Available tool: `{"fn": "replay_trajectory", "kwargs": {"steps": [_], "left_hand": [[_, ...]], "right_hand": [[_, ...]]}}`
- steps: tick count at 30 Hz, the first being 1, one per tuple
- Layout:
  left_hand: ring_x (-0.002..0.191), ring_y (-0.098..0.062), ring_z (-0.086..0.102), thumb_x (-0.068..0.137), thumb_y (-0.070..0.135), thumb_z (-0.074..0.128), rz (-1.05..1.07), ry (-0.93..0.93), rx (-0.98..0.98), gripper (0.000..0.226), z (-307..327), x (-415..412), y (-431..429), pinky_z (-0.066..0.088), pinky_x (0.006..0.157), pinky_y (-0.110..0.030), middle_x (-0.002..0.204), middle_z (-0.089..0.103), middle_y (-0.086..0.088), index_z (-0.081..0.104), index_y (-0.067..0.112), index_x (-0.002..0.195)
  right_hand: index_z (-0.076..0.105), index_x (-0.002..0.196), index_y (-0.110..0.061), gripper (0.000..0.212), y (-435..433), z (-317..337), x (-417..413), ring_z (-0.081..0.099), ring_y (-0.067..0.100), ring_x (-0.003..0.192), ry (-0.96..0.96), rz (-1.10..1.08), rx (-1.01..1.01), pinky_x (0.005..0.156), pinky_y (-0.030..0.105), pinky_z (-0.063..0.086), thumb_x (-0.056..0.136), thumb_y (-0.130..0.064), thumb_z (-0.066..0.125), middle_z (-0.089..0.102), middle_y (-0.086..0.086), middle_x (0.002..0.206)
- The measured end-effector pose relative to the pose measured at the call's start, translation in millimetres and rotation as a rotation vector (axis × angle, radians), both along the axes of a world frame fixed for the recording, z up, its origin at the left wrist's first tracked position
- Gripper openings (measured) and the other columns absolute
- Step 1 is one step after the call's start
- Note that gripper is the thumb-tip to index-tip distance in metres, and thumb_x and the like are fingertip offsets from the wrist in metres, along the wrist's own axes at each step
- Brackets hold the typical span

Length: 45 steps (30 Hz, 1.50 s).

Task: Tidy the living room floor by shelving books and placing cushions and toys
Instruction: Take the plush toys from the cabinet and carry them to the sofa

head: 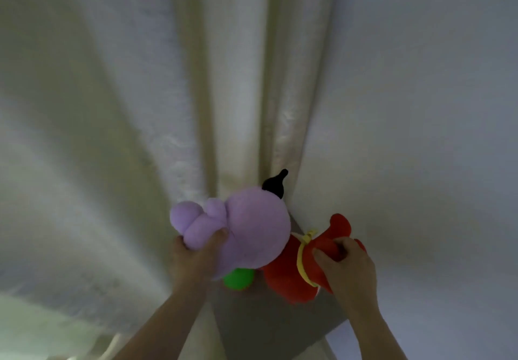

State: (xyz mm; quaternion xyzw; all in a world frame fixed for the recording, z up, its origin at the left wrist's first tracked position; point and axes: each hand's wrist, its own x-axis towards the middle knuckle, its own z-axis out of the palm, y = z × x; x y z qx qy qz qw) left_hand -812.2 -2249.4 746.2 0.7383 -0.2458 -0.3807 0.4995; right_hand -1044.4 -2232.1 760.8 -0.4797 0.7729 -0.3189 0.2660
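Head view: purple plush [252, 233] and red plush [283, 272] are held against the pale curtain [238, 79], above a grey surface [266, 326]; whether they are one toy or two is unclear.
Left grip [193, 256]: fingers curled round a purple limb.
Right grip [344, 264]: clamped on a red fold beside the yellow band [301, 258].
Handling: likely light, soft and squashy, not fragile; a limb or the body gives a sure hold.
Containers: none visible.

Green part [238, 279] of plush toy [283, 272] half hidden behind purple head [252, 228]
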Motion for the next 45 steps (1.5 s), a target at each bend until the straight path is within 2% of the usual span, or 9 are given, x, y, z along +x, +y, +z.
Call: {"fn": "replay_trajectory", "kwargs": {"steps": [3,6,10,14,20,29,32,41,45], "left_hand": [[0.076,-0.026,0.059,0.059,0.048,0.084,0.128,-0.01,0.01,0.066,7,36,34,0.042,0.064,-0.029,0.09,0.063,-0.009,0.055,0.011,0.106],[0.082,-0.027,0.061,0.044,0.06,0.078,0.239,0.006,-0.01,0.082,16,77,69,0.044,0.07,-0.033,0.093,0.064,-0.01,0.055,0.01,0.105],[0.077,-0.023,0.062,0.03,0.066,0.068,0.429,0.023,-0.03,0.09,21,141,131,0.047,0.068,-0.033,0.088,0.066,-0.008,0.057,0.012,0.102],[0.076,-0.023,0.063,0.033,0.067,0.069,0.576,0.048,-0.037,0.091,21,204,206,0.048,0.061,-0.03,0.088,0.067,-0.01,0.058,0.012,0.104],[0.075,-0.02,0.063,0.05,0.055,0.07,0.8,0.007,-0.075,0.072,39,330,366,0.047,0.06,-0.027,0.087,0.067,-0.008,0.063,0.013,0.107],[0.082,-0.027,0.062,0.048,0.057,0.075,1.159,0.006,-0.104,0.078,36,463,600,0.046,0.058,-0.031,0.094,0.065,-0.012,0.056,0.009,0.108],[0.085,-0.03,0.061,0.064,0.048,0.081,1.262,0.017,-0.098,0.068,33,488,647,0.044,0.057,-0.03,0.098,0.063,-0.014,0.054,0.008,0.111],[0.085,-0.029,0.06,0.063,0.05,0.08,1.512,0.057,-0.099,0.07,28,584,738,0.046,0.058,-0.032,0.099,0.063,-0.014,0.051,0.007,0.111],[0.085,-0.029,0.063,0.045,0.059,0.077,1.64,0.063,-0.076,0.084,37,626,767,0.056,0.071,-0.042,0.097,0.064,-0.011,0.053,0.01,0.109]], "right_hand": [[0.057,0.098,-0.024,0.027,1,3,37,0.05,0.008,0.073,-0.004,0.115,-0.049,0.057,0.017,0.033,0.078,-0.03,0.074,0.053,-0.012,0.08],[0.059,0.091,-0.022,0.023,5,7,85,0.053,0.014,0.076,-0.058,0.234,-0.072,0.062,0.026,0.036,0.076,-0.027,0.076,0.054,-0.013,0.079],[0.06,0.088,-0.021,0.019,23,12,163,0.053,0.002,0.075,-0.137,0.459,-0.091,0.06,0.017,0.038,0.078,-0.026,0.075,0.058,-0.01,0.084],[0.055,0.087,-0.026,0.02,61,15,244,0.054,0.007,0.08,-0.123,0.661,-0.081,0.071,0.028,0.045,0.08,-0.03,0.073,0.055,-0.015,0.084],[0.052,0.092,-0.028,0.022,176,42,403,0.048,-0.004,0.075,-0.114,0.93,-0.144,0.061,0.017,0.038,0.082,-0.031,0.072,0.05,-0.021,0.082],[0.06,0.087,-0.026,0.018,365,50,597,0.061,0.013,0.079,-0.167,1.2,-0.098,0.073,0.035,0.053,0.075,-0.032,0.072,0.065,-0.007,0.083],[0.058,0.085,-0.028,0.017,406,53,640,0.06,0.011,0.079,-0.208,1.269,-0.079,0.075,0.035,0.053,0.076,-0.03,0.072,0.064,-0.008,0.083],[0.06,0.089,-0.022,0.016,491,56,802,0.053,-0.001,0.07,-0.245,1.528,-0.125,0.055,0.013,0.033,0.078,-0.025,0.072,0.06,-0.012,0.076],[0.062,0.092,-0.018,0.018,521,62,872,0.052,-0.002,0.07,-0.286,1.623,-0.091,0.055,0.011,0.031,0.078,-0.023,0.072,0.058,-0.012,0.075]]}}
